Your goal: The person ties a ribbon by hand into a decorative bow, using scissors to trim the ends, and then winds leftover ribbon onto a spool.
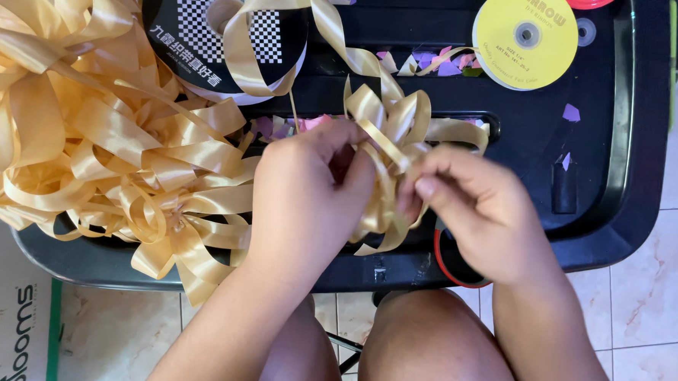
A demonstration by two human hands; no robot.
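Observation:
My left hand (305,189) and my right hand (483,208) pinch a half-formed gold ribbon bow (403,128) between them, over the black tray-like table (583,178). The bow's loops fan out above my fingers. A strand of gold ribbon (331,22) runs up from the bow to a black-and-white spool (209,32) at the top. Both hands are closed on the bow's middle.
A heap of finished gold bows (90,141) fills the left side. A yellow ribbon spool (525,38) lies at the top right. Purple and pink paper scraps (436,64) litter the table. A red-rimmed object (450,268) sits under my right wrist. Tiled floor (671,258) is at the right.

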